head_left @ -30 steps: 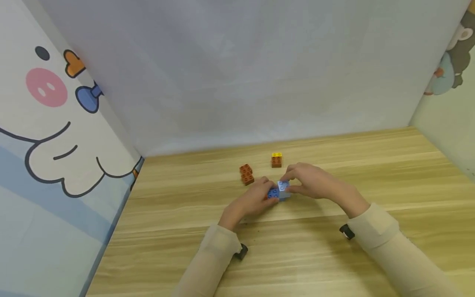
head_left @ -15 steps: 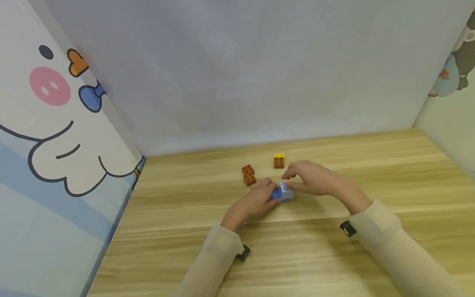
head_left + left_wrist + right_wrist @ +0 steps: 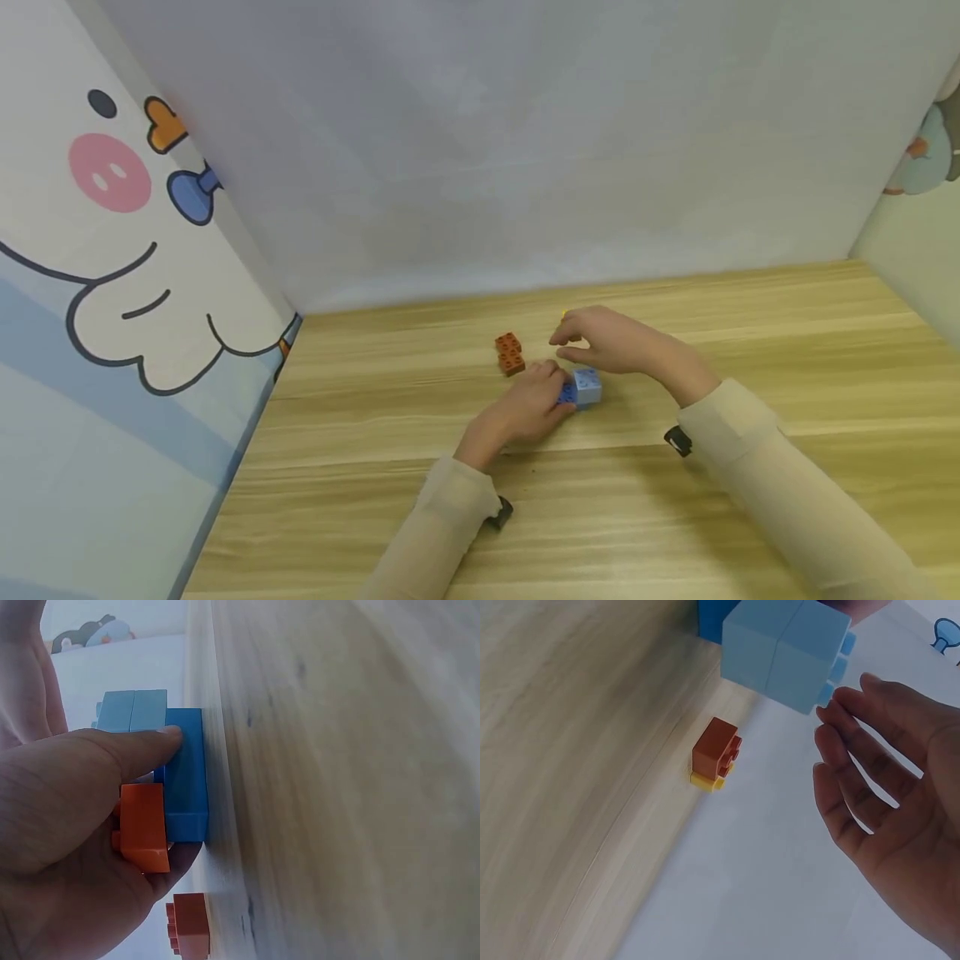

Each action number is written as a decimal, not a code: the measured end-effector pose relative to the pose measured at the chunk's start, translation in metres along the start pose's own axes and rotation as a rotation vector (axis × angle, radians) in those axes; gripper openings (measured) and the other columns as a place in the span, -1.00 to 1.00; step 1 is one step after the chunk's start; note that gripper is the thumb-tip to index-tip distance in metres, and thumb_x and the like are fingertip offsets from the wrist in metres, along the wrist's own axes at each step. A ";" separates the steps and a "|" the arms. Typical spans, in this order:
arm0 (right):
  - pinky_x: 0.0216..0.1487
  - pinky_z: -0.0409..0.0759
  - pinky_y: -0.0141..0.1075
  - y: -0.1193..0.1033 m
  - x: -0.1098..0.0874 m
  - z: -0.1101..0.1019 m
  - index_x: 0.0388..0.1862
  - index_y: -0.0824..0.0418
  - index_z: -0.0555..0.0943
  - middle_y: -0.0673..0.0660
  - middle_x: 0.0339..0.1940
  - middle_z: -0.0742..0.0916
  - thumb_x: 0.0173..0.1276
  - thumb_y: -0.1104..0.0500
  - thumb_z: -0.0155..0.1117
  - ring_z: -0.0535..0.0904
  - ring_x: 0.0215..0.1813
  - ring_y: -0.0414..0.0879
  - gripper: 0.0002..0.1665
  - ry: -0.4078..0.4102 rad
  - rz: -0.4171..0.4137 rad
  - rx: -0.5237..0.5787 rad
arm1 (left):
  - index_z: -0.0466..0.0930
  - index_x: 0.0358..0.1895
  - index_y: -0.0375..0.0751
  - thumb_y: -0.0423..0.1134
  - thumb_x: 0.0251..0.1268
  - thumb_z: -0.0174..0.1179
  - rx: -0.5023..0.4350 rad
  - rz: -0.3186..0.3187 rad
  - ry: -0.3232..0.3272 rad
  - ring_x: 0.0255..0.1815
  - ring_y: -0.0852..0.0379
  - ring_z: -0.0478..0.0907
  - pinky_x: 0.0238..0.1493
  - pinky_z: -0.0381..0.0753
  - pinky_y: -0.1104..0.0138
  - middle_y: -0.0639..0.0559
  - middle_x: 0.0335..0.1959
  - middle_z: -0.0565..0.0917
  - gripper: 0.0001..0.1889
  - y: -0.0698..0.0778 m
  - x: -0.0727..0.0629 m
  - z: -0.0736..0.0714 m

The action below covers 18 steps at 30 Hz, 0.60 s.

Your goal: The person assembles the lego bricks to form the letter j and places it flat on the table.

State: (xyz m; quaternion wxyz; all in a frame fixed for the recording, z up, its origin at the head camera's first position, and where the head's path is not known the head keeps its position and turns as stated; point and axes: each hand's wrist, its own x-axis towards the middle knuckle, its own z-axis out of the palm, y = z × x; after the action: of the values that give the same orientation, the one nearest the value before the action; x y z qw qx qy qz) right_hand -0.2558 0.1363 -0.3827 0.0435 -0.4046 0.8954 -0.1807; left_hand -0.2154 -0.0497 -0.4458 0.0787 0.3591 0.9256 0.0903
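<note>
Your left hand [image 3: 528,402] pinches the blue brick [image 3: 187,784], its thumb on the side nearer you; the tips of the other fingers are hidden. That brick lies on the wooden table [image 3: 375,500], roughly midway between the far corners. On its right end sit two light blue bricks [image 3: 133,710], stacked; an orange brick [image 3: 144,826] tops the left end, within your palm. Your right hand [image 3: 618,340] holds nothing, fingers gently bent and thumb apart, near the light blue studs. Toward the table's far edge, two touching reddish-brown bricks [image 3: 510,353] lie beyond your left hand, and a brown brick [image 3: 714,750] touching a yellow brick [image 3: 705,781] lies behind your right.
</note>
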 end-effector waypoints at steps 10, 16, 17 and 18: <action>0.14 0.68 -0.03 0.002 0.028 0.006 0.09 0.32 0.71 0.24 0.02 0.77 0.53 0.22 0.22 0.71 0.05 0.11 -0.71 -0.029 -0.014 0.029 | 0.40 0.37 -0.29 -0.05 0.66 -0.07 0.108 -0.016 -0.023 0.42 -0.02 0.43 0.55 0.33 0.18 -0.15 0.34 0.51 -0.55 0.001 0.003 0.000; 0.21 0.65 -0.01 0.002 0.043 0.011 0.11 0.32 0.70 0.23 0.05 0.78 0.52 0.22 0.22 0.70 0.11 0.12 -0.71 -0.068 -0.013 0.036 | 0.39 0.38 -0.27 -0.06 0.66 -0.06 0.070 -0.028 -0.019 0.48 -0.04 0.39 0.59 0.28 0.15 -0.14 0.38 0.50 -0.55 0.000 0.002 0.001; 0.21 0.65 -0.01 0.001 0.045 0.011 0.11 0.32 0.70 0.24 0.05 0.78 0.52 0.22 0.22 0.70 0.12 0.12 -0.71 -0.074 -0.014 0.037 | 0.39 0.39 -0.27 -0.06 0.66 -0.06 0.062 -0.029 -0.018 0.49 -0.05 0.38 0.60 0.26 0.14 -0.14 0.39 0.49 -0.55 0.000 0.002 0.001; 0.22 0.65 -0.01 0.001 0.048 0.011 0.11 0.32 0.70 0.24 0.06 0.78 0.52 0.22 0.23 0.70 0.13 0.12 -0.71 -0.083 -0.010 0.042 | 0.39 0.39 -0.26 -0.06 0.66 -0.06 0.056 -0.029 -0.015 0.48 -0.04 0.39 0.60 0.27 0.14 -0.13 0.38 0.50 -0.55 -0.001 0.002 0.000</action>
State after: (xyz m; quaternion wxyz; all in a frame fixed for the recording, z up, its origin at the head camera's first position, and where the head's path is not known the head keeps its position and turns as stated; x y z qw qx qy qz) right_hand -0.2861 0.0982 -0.3905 0.0881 -0.4150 0.8869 -0.1830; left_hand -0.2172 -0.0485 -0.4464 0.0770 0.3485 0.9322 0.0606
